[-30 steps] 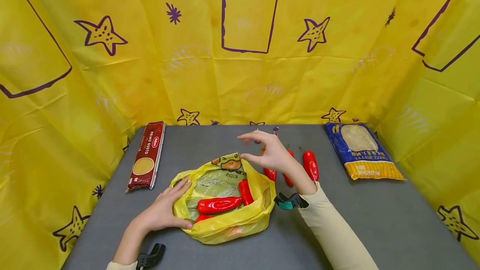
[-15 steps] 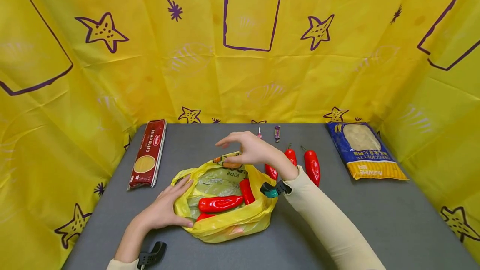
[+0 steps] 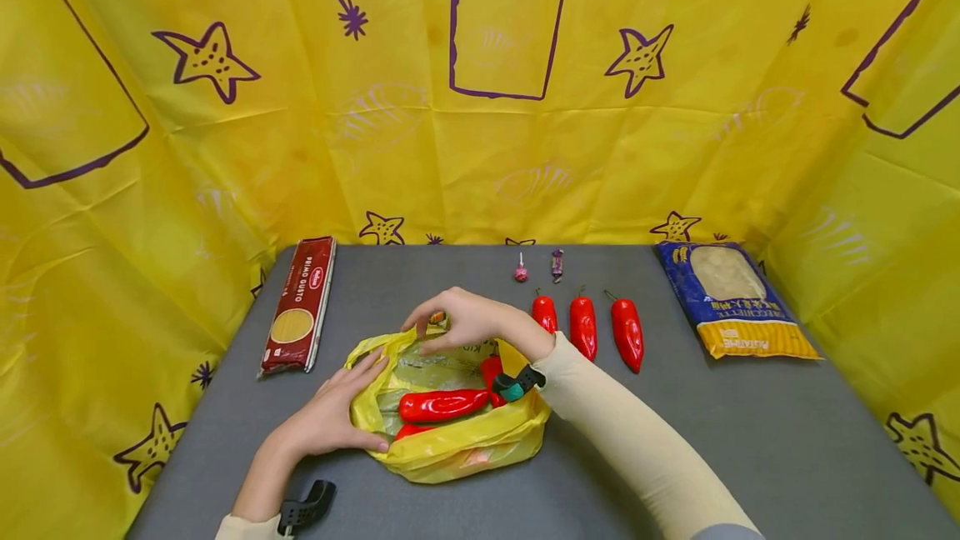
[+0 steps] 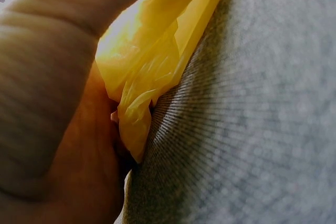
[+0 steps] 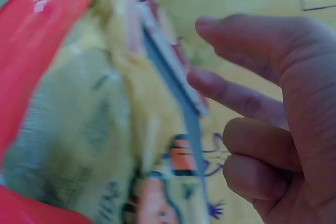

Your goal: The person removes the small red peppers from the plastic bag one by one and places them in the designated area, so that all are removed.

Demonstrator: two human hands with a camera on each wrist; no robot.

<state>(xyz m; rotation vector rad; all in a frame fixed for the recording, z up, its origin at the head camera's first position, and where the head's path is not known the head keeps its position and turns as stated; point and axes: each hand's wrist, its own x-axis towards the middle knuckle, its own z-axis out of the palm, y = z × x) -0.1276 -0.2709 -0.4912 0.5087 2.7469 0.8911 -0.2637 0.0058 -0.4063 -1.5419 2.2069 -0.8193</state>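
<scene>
While the left hand (image 3: 330, 417) lies spread against the yellow bag (image 3: 457, 440) near the table's (image 3: 750, 440) front edge, the right hand (image 3: 468, 322) pinches its far rim.

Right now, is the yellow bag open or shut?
Open: the yellow bag gapes upward, showing red peppers inside.

A red spaghetti packet (image 3: 297, 306) lies at the gray desk's (image 3: 750, 440) left edge, a blue-and-yellow pasta bag (image 3: 731, 300) at the right, and two wrapped candies (image 3: 537, 266) near the yellow backdrop (image 3: 300, 107).
</scene>
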